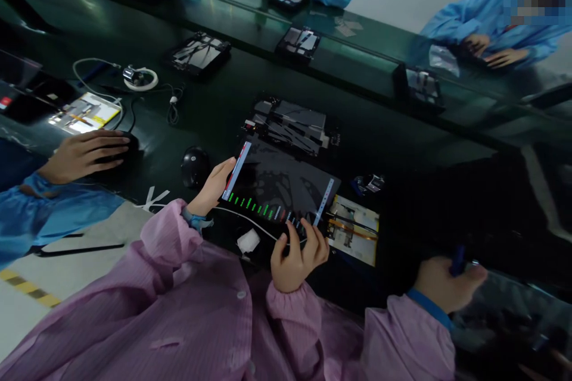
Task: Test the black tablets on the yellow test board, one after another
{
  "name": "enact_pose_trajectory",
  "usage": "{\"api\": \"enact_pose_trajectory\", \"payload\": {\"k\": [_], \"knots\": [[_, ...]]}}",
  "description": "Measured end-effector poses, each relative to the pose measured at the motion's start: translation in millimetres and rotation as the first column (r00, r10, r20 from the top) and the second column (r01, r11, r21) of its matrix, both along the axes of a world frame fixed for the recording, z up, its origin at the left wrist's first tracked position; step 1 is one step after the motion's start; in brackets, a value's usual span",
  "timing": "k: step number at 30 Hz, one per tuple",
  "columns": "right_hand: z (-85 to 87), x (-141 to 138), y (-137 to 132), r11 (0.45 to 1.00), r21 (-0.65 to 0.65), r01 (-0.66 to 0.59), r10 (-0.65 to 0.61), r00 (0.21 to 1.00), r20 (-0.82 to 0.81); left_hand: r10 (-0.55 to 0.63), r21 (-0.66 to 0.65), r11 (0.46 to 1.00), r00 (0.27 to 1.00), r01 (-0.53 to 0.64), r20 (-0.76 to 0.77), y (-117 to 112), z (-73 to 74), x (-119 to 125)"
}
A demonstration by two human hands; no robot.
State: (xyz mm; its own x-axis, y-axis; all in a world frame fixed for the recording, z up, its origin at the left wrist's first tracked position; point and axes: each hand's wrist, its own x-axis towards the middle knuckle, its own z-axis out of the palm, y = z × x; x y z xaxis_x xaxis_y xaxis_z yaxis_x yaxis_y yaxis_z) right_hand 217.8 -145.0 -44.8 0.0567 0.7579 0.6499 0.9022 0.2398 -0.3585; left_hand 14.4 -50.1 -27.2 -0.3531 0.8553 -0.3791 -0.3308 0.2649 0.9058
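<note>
Grip of the left hand (214, 187) closed on the tablet (279, 187) at its left edge, and the right hand (297, 256) pinched the near edge, above the dark bench (214, 107). It looked thin, stiff and fragile, so the edges seemed the safest hold.

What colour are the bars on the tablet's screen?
Green bars on the tablet; head view.

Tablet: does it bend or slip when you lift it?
Probably stiff: the tablet looks flat though the left hand and right hand grip only its edges. It looks glossy, so maybe slippery and breakable. Flat, so it shouldn't roll.
</note>
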Motion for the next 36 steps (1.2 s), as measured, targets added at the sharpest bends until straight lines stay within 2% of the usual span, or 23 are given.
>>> {"api": "enact_pose_trajectory", "payload": {"k": [8, 28, 36], "knots": [[2.4, 0.7, 1.4, 0.991, -0.044, -0.13, 0.131, 0.991, 0.032, 0.018, -0.037, 0.999, 0.999, -0.017, 0.027, -0.5, 1.3, 0.1], [1.9, 1.1, 1.7, 0.985, -0.05, -0.165, 0.166, 0.986, 0.016, 0.055, -0.058, 0.997, 0.998, -0.055, -0.006, 0.5, 0.0, -0.7], [4.1, -0.6, 2.5, 0.987, -0.049, -0.153, 0.154, 0.988, 0.017, -0.004, -0.043, 0.999, 1.0, 0.003, -0.008, -0.6, 3.6, -0.6]]}}
